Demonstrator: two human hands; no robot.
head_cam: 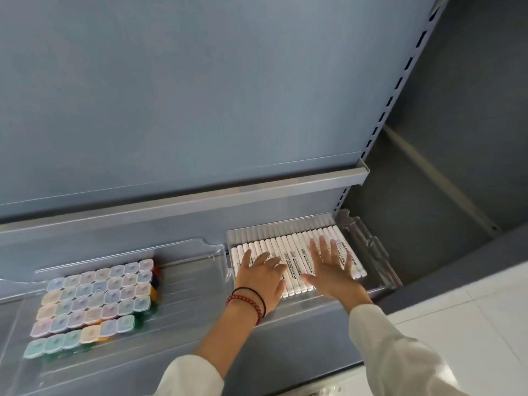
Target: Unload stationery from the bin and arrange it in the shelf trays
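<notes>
Blue-grey shelving fills most of our view, with a flat back panel, a slotted upright along its right edge, and a narrow rail running across below the panel. Under the rail we see the shelf carrying two clear trays side by side.

In the right tray lies a tight row of white markers, side by side, their length running front to back. Both hands rest on top of this row. We see the left hand on the left part of the row and the right hand on the right part, near each other but apart. On both, the fingers are straight and spread, palms down, grasping nothing. Printing shows on the barrels, but we cannot read it.

We count red and black bracelets on the left wrist, and pale sleeves cover both forearms.

The left tray holds rows of small boxes with pastel lids, packed into its left part; they may be stacked two deep, though the haze of the plastic leaves us unsure. The tray's right part is bare.

White floor tiles show at the lower right, beside a darker bay of shelving.
</notes>
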